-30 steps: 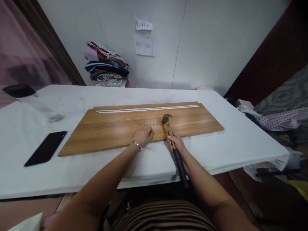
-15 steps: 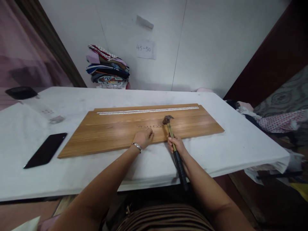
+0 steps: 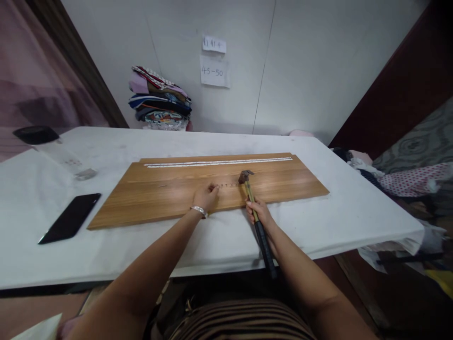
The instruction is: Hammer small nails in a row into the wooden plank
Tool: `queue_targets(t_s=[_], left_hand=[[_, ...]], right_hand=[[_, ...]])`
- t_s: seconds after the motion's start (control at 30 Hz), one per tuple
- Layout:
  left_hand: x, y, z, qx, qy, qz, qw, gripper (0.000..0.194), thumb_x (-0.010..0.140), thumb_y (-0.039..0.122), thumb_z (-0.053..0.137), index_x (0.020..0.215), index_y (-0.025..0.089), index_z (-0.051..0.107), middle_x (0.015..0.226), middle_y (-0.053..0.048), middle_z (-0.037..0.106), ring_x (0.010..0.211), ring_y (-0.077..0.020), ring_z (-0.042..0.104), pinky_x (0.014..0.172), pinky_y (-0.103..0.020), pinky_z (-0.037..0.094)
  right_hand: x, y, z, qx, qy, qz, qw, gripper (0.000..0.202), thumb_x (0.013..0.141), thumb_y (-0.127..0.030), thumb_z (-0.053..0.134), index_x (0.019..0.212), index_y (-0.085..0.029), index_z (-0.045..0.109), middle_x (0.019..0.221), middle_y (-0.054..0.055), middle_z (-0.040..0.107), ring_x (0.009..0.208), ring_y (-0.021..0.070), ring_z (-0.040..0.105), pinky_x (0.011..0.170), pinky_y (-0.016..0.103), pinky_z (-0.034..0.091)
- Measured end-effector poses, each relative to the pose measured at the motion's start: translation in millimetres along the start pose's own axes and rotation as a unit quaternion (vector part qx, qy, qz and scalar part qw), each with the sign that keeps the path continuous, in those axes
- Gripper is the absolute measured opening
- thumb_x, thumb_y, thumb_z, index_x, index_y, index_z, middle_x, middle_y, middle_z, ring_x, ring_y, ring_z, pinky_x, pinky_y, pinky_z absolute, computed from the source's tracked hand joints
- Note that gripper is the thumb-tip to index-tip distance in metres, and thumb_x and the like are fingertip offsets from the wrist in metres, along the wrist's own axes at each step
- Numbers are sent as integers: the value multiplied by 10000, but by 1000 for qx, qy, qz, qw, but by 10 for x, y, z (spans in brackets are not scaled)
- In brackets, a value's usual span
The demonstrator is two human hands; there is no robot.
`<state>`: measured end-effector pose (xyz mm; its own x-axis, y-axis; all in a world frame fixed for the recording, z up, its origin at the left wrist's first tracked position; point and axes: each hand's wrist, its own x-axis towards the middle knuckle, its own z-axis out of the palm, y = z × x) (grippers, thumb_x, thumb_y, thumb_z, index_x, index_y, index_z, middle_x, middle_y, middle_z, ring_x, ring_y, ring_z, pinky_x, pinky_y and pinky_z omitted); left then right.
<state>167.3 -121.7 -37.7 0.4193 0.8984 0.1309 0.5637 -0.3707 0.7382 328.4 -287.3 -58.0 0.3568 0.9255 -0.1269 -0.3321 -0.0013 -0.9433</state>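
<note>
A brown wooden board (image 3: 141,198) lies on the white-covered table. Several small nails (image 3: 226,185) stand in a row near its middle, and one loose nail (image 3: 162,185) lies farther left. My left hand (image 3: 205,196), with a bracelet at the wrist, is over the board at the row's left end. Its thumb and forefinger are pinched together; what is between them is too small to make out. My right hand (image 3: 259,210) is wrapped round the handle of a claw hammer (image 3: 249,191), whose head is over the board just right of the nails.
White measuring strips (image 3: 212,163) run along the board's far edge. A black phone or tablet (image 3: 71,218) and a clear container with a black top (image 3: 65,158) are on the left. Folded clothes (image 3: 161,99) are stacked by the wall; more cloth (image 3: 414,179) lies at right.
My left hand has shifted slightly left and away from me, its fingertips now at the left end of the nail row. My right hand and the hammer have hardly moved.
</note>
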Motion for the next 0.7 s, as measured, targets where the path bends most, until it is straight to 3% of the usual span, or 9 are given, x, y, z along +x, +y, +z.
queue_targets(t_s=[0.1, 0.2, 0.27, 0.37, 0.47, 0.6, 0.7], left_hand=[[142, -29, -123, -13, 37, -39, 998, 238, 857, 365, 525, 789, 190, 673, 777, -25, 736, 778, -180, 667, 714, -269, 493], [280, -65, -297, 70, 71, -55, 994, 309, 903, 369, 481, 975, 185, 719, 987, -78, 769, 930, -231, 695, 816, -322, 513], [326, -99, -375, 162, 58, -32, 985, 354, 921, 360, 472, 1135, 205, 707, 1207, -109, 734, 1118, -273, 667, 971, -388, 486], [327, -161, -384, 278, -3, -18, 960, 422, 947, 376, 448, 1271, 200, 654, 1471, -152, 583, 1376, -315, 509, 1140, -483, 360], [310, -211, -333, 311, -36, -22, 950, 462, 983, 388, 359, 1306, 191, 626, 1526, -162, 526, 1432, -303, 436, 1164, -506, 314], [323, -239, -306, 313, -38, -20, 949, 475, 991, 390, 320, 1303, 202, 624, 1497, -150, 550, 1408, -294, 451, 1148, -501, 326], [337, -255, -306, 310, -35, -19, 950, 476, 987, 382, 329, 1306, 190, 624, 1505, -153, 542, 1409, -297, 449, 1145, -508, 329]], right_hand=[[-1, 11, -14, 5, 3, -4, 1000, 400, 675, -452, 742, 891, -220, 498, 492, -127, 504, 289, 68, 397, 257, 184, 325], [-14, 13, -23, 8, -1, -2, 1000, 420, 668, -462, 757, 893, -224, 494, 488, -131, 502, 284, 68, 396, 254, 182, 326], [-29, -2, -24, 11, -7, 4, 1000, 435, 658, -468, 768, 891, -227, 490, 480, -139, 490, 278, 65, 386, 253, 180, 327], [-40, -84, -24, 12, -24, 16, 1000, 435, 665, -475, 769, 878, -232, 477, 488, -140, 489, 287, 62, 385, 256, 182, 333], [10, -281, -30, 6, -57, 31, 998, 419, 682, -459, 766, 878, -238, 469, 496, -136, 481, 301, 67, 395, 267, 185, 325], [174, -624, -58, -20, -82, 44, 995, 358, 688, -398, 743, 868, -231, 483, 510, -124, 487, 317, 68, 406, 279, 191, 323], [273, -738, -110, -44, -89, 43, 994, 343, 683, -358, 719, 917, -219, 512, 550, -110, 522, 352, 78, 448, 301, 194, 356]])
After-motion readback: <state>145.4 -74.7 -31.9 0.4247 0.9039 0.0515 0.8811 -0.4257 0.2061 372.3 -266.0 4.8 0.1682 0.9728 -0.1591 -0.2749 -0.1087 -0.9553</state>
